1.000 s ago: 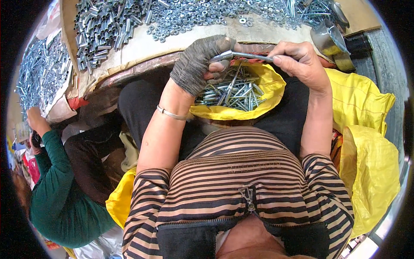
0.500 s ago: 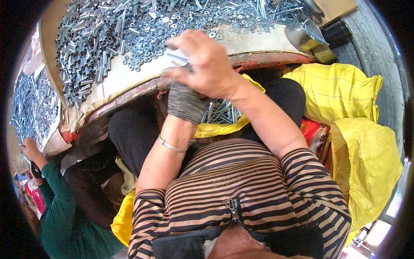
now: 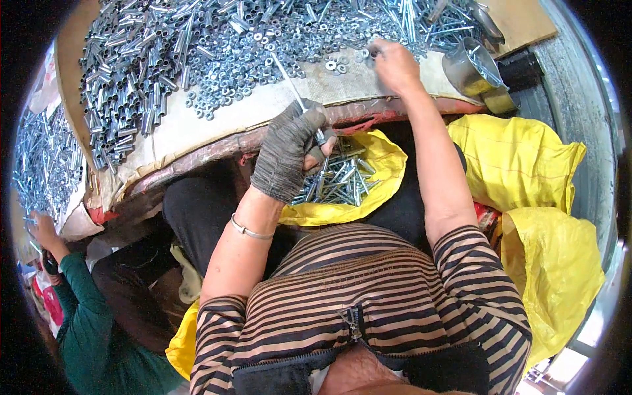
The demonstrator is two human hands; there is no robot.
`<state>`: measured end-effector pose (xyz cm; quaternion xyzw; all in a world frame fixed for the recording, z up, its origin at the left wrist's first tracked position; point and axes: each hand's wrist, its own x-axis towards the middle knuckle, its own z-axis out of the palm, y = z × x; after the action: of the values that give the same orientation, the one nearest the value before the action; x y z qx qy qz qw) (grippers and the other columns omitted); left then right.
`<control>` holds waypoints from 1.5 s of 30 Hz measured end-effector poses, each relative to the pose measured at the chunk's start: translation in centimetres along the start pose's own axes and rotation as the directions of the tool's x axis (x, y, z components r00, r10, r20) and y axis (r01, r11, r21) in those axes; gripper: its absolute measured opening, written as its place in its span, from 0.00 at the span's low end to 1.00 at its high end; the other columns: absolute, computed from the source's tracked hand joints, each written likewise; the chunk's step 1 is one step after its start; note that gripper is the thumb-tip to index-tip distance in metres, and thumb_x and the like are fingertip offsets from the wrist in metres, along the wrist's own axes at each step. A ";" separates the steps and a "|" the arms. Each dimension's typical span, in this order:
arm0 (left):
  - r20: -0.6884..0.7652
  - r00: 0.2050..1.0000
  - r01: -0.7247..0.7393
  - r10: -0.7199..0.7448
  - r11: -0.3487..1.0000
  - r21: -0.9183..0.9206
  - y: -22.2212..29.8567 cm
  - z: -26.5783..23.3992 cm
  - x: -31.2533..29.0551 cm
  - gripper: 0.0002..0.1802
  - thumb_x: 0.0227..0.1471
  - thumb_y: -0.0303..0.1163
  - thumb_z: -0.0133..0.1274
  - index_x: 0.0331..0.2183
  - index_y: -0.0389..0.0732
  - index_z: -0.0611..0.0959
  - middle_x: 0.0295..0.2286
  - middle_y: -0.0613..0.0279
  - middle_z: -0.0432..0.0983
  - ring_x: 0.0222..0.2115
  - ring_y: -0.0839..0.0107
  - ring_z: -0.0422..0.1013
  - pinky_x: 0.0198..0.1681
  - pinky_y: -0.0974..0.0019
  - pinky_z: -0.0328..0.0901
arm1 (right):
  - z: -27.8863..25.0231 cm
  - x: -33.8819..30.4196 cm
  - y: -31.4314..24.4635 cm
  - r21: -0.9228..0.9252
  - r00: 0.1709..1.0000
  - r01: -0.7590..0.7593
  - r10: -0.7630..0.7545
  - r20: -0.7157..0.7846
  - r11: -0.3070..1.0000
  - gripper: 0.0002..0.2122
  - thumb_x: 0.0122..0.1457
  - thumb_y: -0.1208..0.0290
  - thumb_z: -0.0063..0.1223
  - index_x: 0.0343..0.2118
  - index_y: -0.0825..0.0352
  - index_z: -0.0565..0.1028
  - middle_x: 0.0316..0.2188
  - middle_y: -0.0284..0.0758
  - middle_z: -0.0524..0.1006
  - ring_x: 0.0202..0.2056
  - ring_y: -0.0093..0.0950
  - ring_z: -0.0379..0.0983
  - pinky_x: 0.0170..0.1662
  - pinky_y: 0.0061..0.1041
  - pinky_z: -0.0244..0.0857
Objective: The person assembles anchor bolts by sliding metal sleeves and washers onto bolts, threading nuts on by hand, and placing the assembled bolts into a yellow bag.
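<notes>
My left hand (image 3: 289,148), in a grey fingerless glove, is closed round a long thin metal bolt (image 3: 287,78). The bolt's far end points up toward the heap, and a lower length shows below the fingers. Out at the table's edge, my bare right hand (image 3: 397,69) has its fingertips pinched together among the loose washers (image 3: 339,66). What they grip, if anything, is too small and smeared to name. Beneath my left hand an open yellow bag (image 3: 388,174) holds several metal bolts with sleeves (image 3: 342,178).
Metal sleeves (image 3: 125,85) are heaped on the table's left, long bolts (image 3: 415,20) on its right. A grey can (image 3: 461,64) stands by the right edge. Yellow sacks (image 3: 520,161) lie to my right. At left, a co-worker's green sleeve (image 3: 99,309) reaches toward another heap.
My hands were together over the table edge and have parted. The right has moved right to the washers; the left has turned, showing the bolt and uncovering the bag.
</notes>
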<state>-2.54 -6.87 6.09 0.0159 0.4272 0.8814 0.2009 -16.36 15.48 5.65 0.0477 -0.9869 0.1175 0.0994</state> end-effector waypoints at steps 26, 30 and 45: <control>0.206 0.831 -0.498 0.517 0.525 0.690 -1.3 -3.0 2.6 0.15 0.52 0.44 0.49 0.25 0.42 0.74 0.11 0.68 0.66 0.09 0.81 0.57 0.11 0.76 0.48 | 0.0 -2.5 -2.5 -0.089 0.991 0.112 -0.118 -0.060 0.990 0.10 0.50 0.64 0.51 0.30 0.66 0.73 0.32 0.44 0.72 0.32 0.45 0.72 0.35 0.40 0.65; 0.525 0.639 -0.640 0.562 0.009 0.769 -1.4 -3.0 2.1 0.14 0.49 0.40 0.51 0.27 0.37 0.75 0.13 0.59 0.68 0.15 0.69 0.66 0.22 0.65 0.61 | -0.2 -2.6 -3.2 -0.239 0.969 0.227 -0.243 -0.041 0.944 0.09 0.52 0.70 0.47 0.32 0.70 0.68 0.31 0.46 0.73 0.32 0.48 0.72 0.36 0.44 0.65; 0.133 0.991 -0.127 0.031 0.560 0.819 -1.1 -0.2 0.5 0.16 0.45 0.39 0.53 0.25 0.33 0.80 0.15 0.52 0.72 0.17 0.67 0.68 0.24 0.62 0.63 | -3.9 -5.3 -5.4 0.963 0.996 0.033 -0.089 -0.010 0.269 0.06 0.52 0.82 0.51 0.34 0.75 0.75 0.27 0.37 0.76 0.27 0.25 0.75 0.32 0.22 0.74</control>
<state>-2.66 -6.19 5.05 0.1725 0.7772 0.5857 0.1521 -9.81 11.62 9.50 0.1386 -0.7152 0.6843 0.0323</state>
